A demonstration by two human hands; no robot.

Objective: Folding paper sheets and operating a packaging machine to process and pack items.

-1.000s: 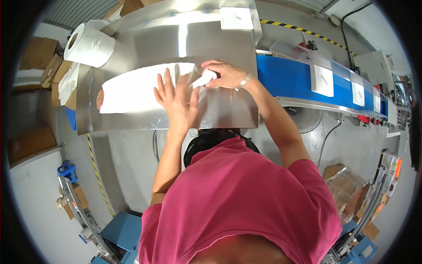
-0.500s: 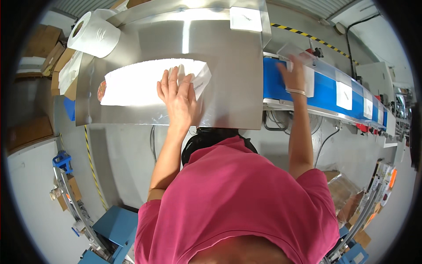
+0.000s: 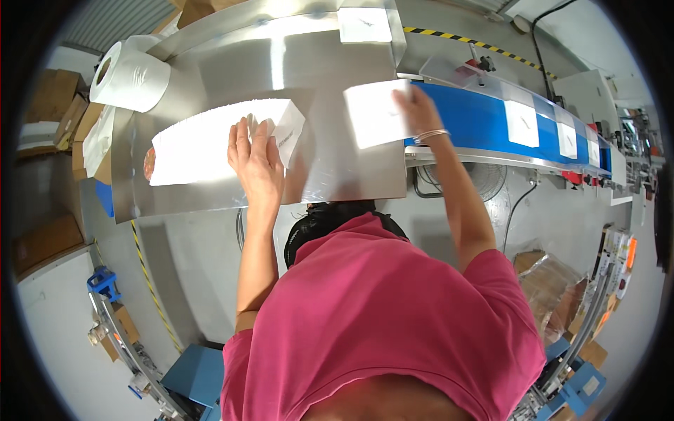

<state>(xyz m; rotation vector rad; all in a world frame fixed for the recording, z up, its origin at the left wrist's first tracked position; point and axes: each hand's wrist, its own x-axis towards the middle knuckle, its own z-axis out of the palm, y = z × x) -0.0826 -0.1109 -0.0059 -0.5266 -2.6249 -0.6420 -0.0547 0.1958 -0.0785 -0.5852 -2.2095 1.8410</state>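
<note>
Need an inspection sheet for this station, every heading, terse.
Surface: shiny metal table; blue conveyor at right
Work items: white row on table; loose white square at table's right edge; more squares on conveyor
Clutter: white roll, far left corner; white sheet, far right
Hands: left hand on the row's right end; right hand over loose square's right edge, grip blurred
Cables: black cable, upper right; thin cable by conveyor's near side
Surroundings: cardboard boxes left; fan by conveyor
</note>
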